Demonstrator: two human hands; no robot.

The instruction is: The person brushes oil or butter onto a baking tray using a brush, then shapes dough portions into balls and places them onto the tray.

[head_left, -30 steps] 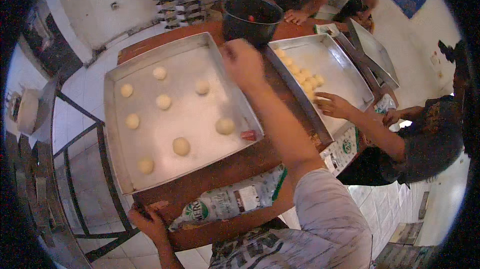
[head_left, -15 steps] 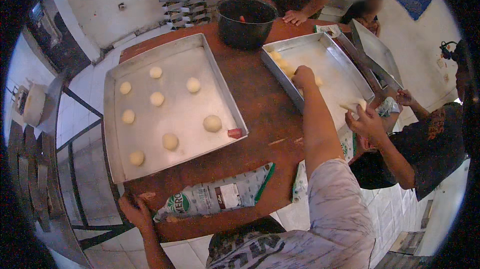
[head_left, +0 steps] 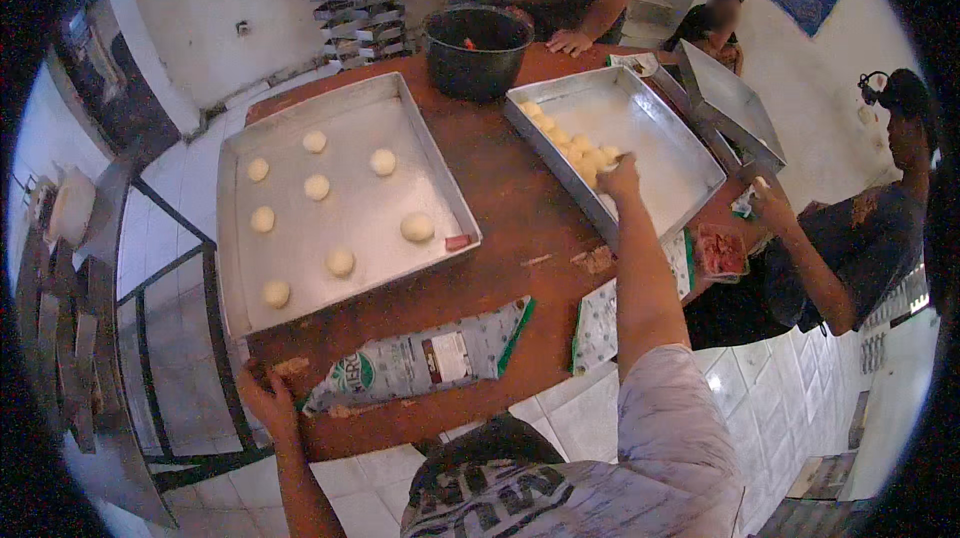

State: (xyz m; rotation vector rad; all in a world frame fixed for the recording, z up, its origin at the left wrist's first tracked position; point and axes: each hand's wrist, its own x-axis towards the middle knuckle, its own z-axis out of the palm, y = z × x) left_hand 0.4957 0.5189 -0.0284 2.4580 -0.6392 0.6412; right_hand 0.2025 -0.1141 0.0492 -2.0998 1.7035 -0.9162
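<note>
My right hand reaches into the right metal tray, its fingers closed on a dough ball they partly cover. Beside it, more pale dough balls crowd along that tray's left wall. At the table's near left corner rests my left hand, thumb and fingers apart, holding nothing I can see. Next to it lies a flattened silver and green plastic bag. The large left metal tray holds several spaced-out dough balls and a small red packet in its near right corner.
A black pot stands at the brown table's far side, near a co-worker's hand. Another co-worker's hand is right of the right tray, near a plastic box of red filling. A second bag lies under my right forearm.
My right hand has shifted nearer along the row of dough balls, uncovering more of them. The co-worker at right has drawn their hand back from the tray. My left hand stays at the corner.
</note>
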